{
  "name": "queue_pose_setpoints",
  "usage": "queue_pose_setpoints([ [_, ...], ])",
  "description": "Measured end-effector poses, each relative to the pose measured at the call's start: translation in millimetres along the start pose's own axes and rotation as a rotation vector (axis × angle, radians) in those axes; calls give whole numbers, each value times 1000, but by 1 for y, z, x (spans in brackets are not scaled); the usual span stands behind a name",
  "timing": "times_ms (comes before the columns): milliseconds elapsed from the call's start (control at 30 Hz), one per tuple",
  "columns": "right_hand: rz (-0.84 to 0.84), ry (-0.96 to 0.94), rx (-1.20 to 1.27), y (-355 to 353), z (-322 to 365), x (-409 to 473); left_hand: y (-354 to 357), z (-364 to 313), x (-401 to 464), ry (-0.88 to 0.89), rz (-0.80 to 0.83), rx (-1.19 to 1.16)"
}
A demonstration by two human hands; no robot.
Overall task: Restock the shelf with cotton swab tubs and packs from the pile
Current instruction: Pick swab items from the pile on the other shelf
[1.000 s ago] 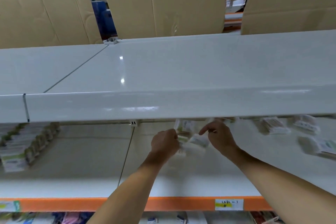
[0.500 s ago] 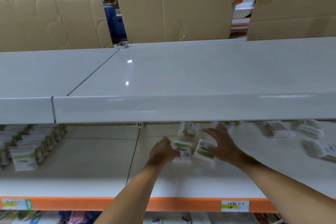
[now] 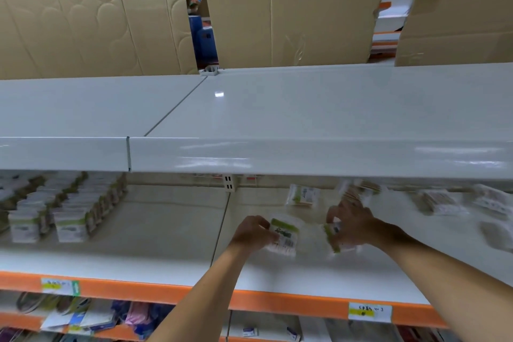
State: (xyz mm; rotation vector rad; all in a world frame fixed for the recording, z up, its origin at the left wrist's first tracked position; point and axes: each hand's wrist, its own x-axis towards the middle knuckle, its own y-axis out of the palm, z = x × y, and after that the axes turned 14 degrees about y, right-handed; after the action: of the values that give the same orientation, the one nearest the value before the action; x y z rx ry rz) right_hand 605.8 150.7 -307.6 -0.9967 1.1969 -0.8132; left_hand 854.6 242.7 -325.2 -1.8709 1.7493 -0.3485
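My left hand (image 3: 254, 233) grips a clear cotton swab pack with a green label (image 3: 284, 237) just above the white middle shelf (image 3: 172, 255). My right hand (image 3: 354, 226) holds a second, blurred pack (image 3: 333, 236) on edge beside it. Further back on the same shelf lie loose packs: one with a green label (image 3: 301, 195), one behind my right hand (image 3: 356, 191), and more scattered at the right (image 3: 441, 201). Neat rows of standing packs (image 3: 66, 211) fill the shelf's left section.
The bare upper shelf (image 3: 277, 119) overhangs the hands and hides the back of the middle shelf. Cardboard sheets (image 3: 291, 8) stand behind it. An orange price rail (image 3: 277, 301) with labels edges the middle shelf. Mixed goods (image 3: 91, 316) lie on the shelf below.
Both hands have drawn forward from the back of the shelf, each with a pack. The right hand went from spread over a pack to holding it on edge.
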Motion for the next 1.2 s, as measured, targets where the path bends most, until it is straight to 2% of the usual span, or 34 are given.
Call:
queue_pose_setpoints([
  [167, 114, -3, 400, -4, -8, 0, -4, 1, -12, -50, -73, -76],
  [467, 150, -131, 713, 5, 18, -7, -11, 3, -34, -74, -242, -234],
  [800, 145, -198, 916, 13, 53, -19, -36, 20, -65, -115, -410, -271],
  [1200, 180, -241, 857, 18, 143, -29, -104, 76, -85, -96, -495, -250],
])
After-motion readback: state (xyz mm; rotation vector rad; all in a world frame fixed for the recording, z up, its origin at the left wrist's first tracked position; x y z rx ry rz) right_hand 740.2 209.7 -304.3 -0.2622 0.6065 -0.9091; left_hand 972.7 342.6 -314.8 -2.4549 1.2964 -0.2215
